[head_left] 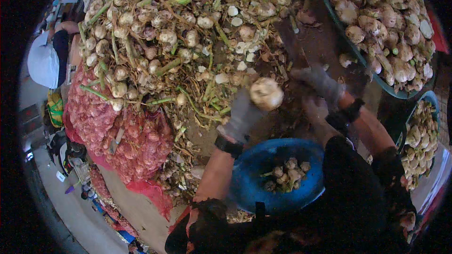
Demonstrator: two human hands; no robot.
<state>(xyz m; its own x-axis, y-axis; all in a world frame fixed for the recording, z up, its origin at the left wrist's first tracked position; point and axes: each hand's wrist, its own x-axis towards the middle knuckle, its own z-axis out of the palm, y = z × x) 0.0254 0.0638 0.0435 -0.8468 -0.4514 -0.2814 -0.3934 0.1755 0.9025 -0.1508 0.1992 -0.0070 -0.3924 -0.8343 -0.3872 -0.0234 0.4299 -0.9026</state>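
My left hand [246,116], in a grey glove, grips a large pale garlic bulb [266,94] at its fingertips. To the right my right hand [322,83], also gloved in grey, is apart from that bulb. Motion smears its fingers, so what they hold, if anything, cannot be made out. Below both hands stands a blue basin [246,186] with several small garlic bulbs [292,175] in it. A heap of garlic with stalks [165,37] spreads beyond my left hand. Cut white slices [237,20] lie on the heap's right side.
A green-rimmed tub [361,58] of large bulbs stands at the far right. Nearer, a blue-rimmed container [432,95] holds smaller pale pieces. Red mesh sacks [134,146] full of garlic lie at the left. A person in a white cap [42,63] is at the far left.
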